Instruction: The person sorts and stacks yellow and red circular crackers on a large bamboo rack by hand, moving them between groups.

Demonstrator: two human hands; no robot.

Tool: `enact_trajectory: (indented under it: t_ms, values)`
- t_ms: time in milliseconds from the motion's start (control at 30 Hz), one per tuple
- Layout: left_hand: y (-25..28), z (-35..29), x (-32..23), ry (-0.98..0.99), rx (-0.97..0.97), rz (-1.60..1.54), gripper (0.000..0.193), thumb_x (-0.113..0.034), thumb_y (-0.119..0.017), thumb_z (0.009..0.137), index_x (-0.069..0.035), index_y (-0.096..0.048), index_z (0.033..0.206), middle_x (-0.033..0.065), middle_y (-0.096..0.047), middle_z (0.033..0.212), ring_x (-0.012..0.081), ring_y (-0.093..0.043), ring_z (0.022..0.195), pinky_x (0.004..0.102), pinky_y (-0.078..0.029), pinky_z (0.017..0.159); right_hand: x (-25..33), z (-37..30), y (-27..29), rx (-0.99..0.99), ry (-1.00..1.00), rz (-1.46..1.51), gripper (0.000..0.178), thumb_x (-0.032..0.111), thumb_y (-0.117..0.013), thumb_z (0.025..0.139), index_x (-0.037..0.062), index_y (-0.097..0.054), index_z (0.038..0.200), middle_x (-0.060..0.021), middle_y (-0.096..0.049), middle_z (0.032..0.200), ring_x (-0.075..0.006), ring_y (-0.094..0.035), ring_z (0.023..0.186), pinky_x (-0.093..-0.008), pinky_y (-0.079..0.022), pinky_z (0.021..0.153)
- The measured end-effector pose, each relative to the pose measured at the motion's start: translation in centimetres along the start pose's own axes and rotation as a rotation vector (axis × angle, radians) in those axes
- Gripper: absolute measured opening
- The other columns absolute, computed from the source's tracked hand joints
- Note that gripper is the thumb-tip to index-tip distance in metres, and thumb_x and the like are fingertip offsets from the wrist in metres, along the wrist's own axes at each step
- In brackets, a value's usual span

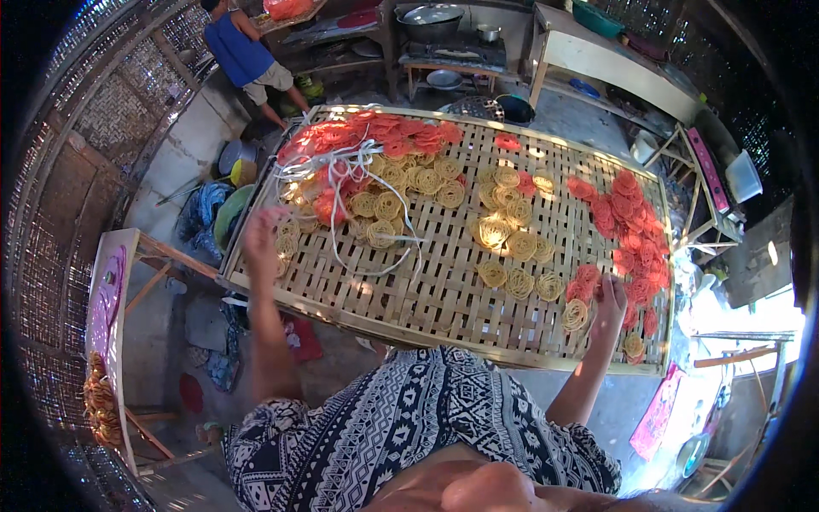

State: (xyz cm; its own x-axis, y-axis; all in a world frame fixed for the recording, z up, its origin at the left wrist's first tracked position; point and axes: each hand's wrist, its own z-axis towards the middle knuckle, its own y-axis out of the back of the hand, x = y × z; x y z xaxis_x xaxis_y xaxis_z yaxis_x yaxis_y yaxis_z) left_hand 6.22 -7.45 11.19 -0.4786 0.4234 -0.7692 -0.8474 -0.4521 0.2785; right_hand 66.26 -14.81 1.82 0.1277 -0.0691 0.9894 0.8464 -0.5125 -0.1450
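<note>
A large woven bamboo rack (358, 299) lies in front of me, with round, lacy, noodle-like crackers on it. Yellow crackers (495, 230) sit in groups at the middle and left. Red crackers (629, 205) are heaped along the right side, and more red ones (375, 132) cover the far left corner. My left hand (260, 235) is over the rack's left edge, beside some yellow crackers, its fingers smeared by motion. My right hand (609, 300) is at the near right among red crackers, fingers drawn together; what they hold is hidden. White plastic strips (345, 171) lie loosely looped over the left crackers.
Beyond the rack's far left corner stands a person in a blue top (239, 47). A stove with a big pot (431, 24) is at the back, a wooden counter (614, 64) right of it. A narrow bench (111, 282) stands left; a green basin (232, 218) sits beside the rack.
</note>
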Motion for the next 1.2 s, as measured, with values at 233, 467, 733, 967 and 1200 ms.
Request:
enact_trajectory:
  t_ms: [233, 467, 733, 967, 1200]
  values:
    - [9.6, 6.5, -16.1, -0.548, -0.524, -0.308, 0.019, -0.017, -0.050, 0.096, -0.001, -0.054, 0.104, 0.0151, -0.062, 0.104, 0.0264, -0.058, 0.098, 0.0378, -0.043, 0.095, 3.2, -1.1, 4.1, -0.124, 0.230, -0.532, 0.021, 0.022, -0.058, 0.094, 0.0019, -0.060, 0.087, 0.0039, -0.047, 0.066, -0.0051, -0.038, 0.062, -0.0229, -0.031, 0.055]
    - [3.0, -1.0, -14.9, -0.333, 0.044, -0.246, 0.015, -0.016, -0.055, 0.094, -0.002, -0.059, 0.100, 0.0129, -0.064, 0.098, 0.0191, -0.060, 0.085, 0.0307, -0.049, 0.076, 1.4, -1.3, 7.2, -0.035, 0.437, -0.719, 0.013, 0.007, -0.061, 0.085, 0.0016, -0.064, 0.097, -0.0120, -0.062, 0.083, -0.0211, -0.060, 0.075, -0.0319, -0.048, 0.069]
    - [-22.9, -14.2, -7.4, -0.215, 0.951, 0.162, 0.011, -0.010, -0.060, 0.088, -0.007, -0.066, 0.096, 0.0096, -0.065, 0.093, 0.0264, -0.063, 0.083, 0.0362, -0.049, 0.073, 0.7, -3.5, 6.2, -0.014, 0.233, -1.059, 0.019, -0.003, -0.058, 0.077, 0.0043, -0.065, 0.092, -0.0170, -0.062, 0.094, -0.0351, -0.063, 0.080, -0.0424, -0.050, 0.071]
    - [-27.5, -17.1, -8.3, -0.361, 0.931, 0.314, 0.022, -0.025, -0.067, 0.083, -0.014, -0.064, 0.101, 0.0054, -0.060, 0.103, 0.0302, -0.055, 0.100, 0.0438, -0.042, 0.088, -1.6, -4.2, 7.6, 0.347, 0.409, -1.170, 0.023, -0.004, -0.055, 0.076, 0.0094, -0.069, 0.089, -0.0102, -0.059, 0.106, -0.0316, -0.056, 0.099, -0.0428, -0.046, 0.086]
    - [-33.4, -20.3, -10.3, -0.481, 0.934, 0.375, 0.017, -0.027, -0.066, 0.082, -0.016, -0.066, 0.095, 0.0018, -0.061, 0.098, 0.0237, -0.057, 0.098, 0.0409, -0.041, 0.084, 0.3, -3.5, 8.1, 0.511, 0.476, -1.291, 0.018, 0.002, -0.058, 0.078, 0.0121, -0.071, 0.086, -0.0071, -0.058, 0.113, -0.0287, -0.053, 0.106, -0.0409, -0.041, 0.093]
